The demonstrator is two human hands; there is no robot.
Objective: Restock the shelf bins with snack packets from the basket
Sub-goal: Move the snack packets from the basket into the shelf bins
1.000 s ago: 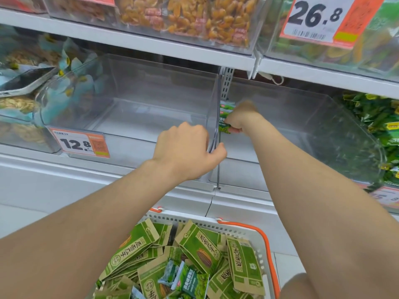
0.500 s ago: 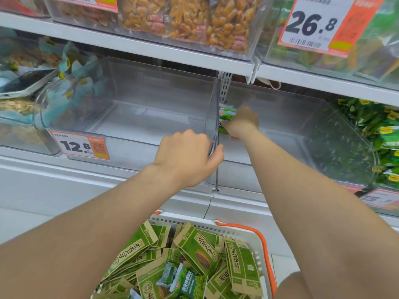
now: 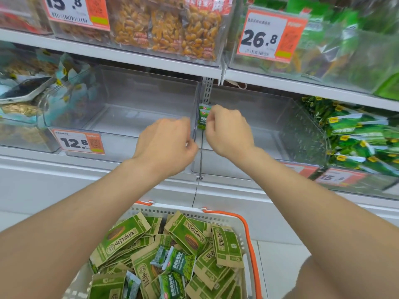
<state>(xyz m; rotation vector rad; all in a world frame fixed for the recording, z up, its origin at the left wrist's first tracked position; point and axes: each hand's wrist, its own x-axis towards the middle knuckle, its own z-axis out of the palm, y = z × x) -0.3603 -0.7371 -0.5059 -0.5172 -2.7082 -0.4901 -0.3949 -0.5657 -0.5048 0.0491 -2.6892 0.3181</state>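
My right hand [image 3: 226, 130] grips a small green snack packet [image 3: 202, 116] at the left wall of a bare clear bin [image 3: 269, 130] on the middle shelf. My left hand [image 3: 166, 145] is curled round the right edge of the neighbouring clear bin [image 3: 129, 117], which holds nothing visible. Below me, a white basket [image 3: 241, 225] with orange handles holds several green and brown snack packets [image 3: 187, 234] and a few small dark green ones.
Bins of green packets [image 3: 356, 134] stand at the right, and bins of pale blue packets [image 3: 64, 87] at the left. The upper shelf holds orange snack bags [image 3: 168, 29]. Price tags read 12.8 [image 3: 75, 142] and 26.8 [image 3: 267, 37].
My right hand has drawn back toward me with the green packet, from deep in the bin to its front left. The camera has tilted up. My left hand stays on the bin edge.
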